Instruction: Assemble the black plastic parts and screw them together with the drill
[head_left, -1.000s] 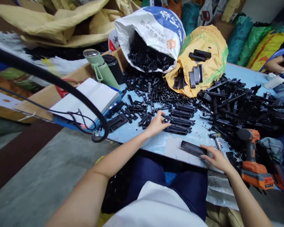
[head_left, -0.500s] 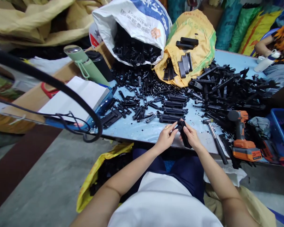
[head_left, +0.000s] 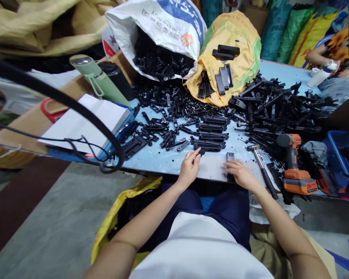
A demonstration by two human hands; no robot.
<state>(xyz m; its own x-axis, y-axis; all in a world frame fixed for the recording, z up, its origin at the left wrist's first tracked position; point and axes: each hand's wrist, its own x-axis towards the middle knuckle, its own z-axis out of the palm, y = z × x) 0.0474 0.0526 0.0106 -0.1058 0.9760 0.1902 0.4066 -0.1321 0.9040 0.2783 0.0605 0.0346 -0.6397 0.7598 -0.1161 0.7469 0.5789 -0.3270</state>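
Note:
My left hand (head_left: 189, 170) is closed in a pinch at the table's front edge, with a small black plastic part (head_left: 202, 152) at its fingertips. To the right, my right hand (head_left: 241, 173) reaches over a flat black plastic piece with a slotted end (head_left: 230, 156). Its fingers are stretched out and slightly blurred, and they cover the middle of that piece. Just beyond my left hand, several long black assembled parts (head_left: 211, 135) lie in a stacked row. Loose black links (head_left: 168, 139) lie to their left.
A hammer (head_left: 264, 172) and an orange cordless drill (head_left: 296, 166) lie at right. Heaped black parts (head_left: 276, 104) sit behind them. A white sack (head_left: 168, 27) and a yellow sack (head_left: 244, 50) stand at the back. A green bottle (head_left: 104, 77) leans left. Another person's arm (head_left: 315, 58) shows far right.
My hands have moved apart from holding the black piece together. That piece now lies under my right hand at the table edge, while my left hand moved left with a small part.

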